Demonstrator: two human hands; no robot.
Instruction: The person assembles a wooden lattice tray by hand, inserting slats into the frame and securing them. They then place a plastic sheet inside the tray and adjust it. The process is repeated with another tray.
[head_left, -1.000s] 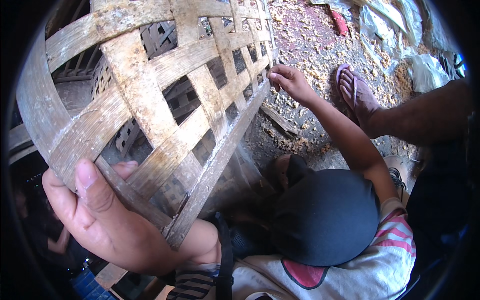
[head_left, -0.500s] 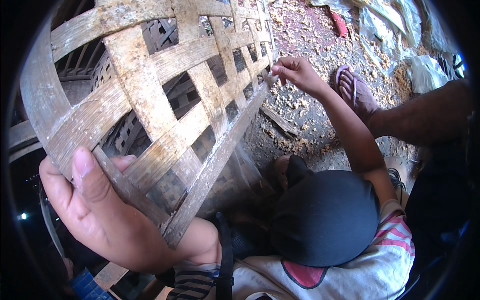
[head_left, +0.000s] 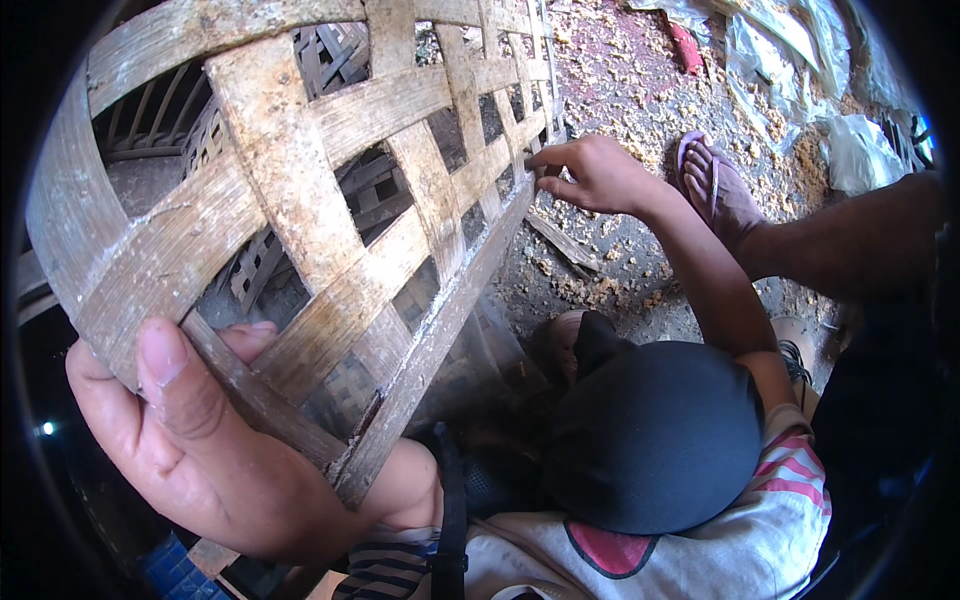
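A woven bamboo lattice panel (head_left: 335, 250) fills the left and upper middle, tilted and running away from me. My left hand (head_left: 200, 420) is closed round its near lower corner, thumb on top and fingertips showing through a gap behind. Farther along, my right hand (head_left: 600, 175) is at the panel's right edge, with the index finger stretched out against it and the thumb apart below. Nothing shows between those two; the other fingers are curled and partly hidden. A whitish line of residue follows the long edge strip (head_left: 430, 350), which has a dark split near my left hand.
Another person's foot in a flip-flop (head_left: 715, 185) stands at the right. Crumbly yellowish bits (head_left: 620, 250) cover the floor, with a broken wood piece (head_left: 560, 245) among them. Clear plastic sheets (head_left: 865, 150) lie at the upper right. More slatted woven pieces (head_left: 260, 265) show behind the panel.
My right hand has turned and shifted slightly down; its thumb and index finger, pinched together earlier, are now apart. The panel's near corner has moved slightly left and down with my left hand.
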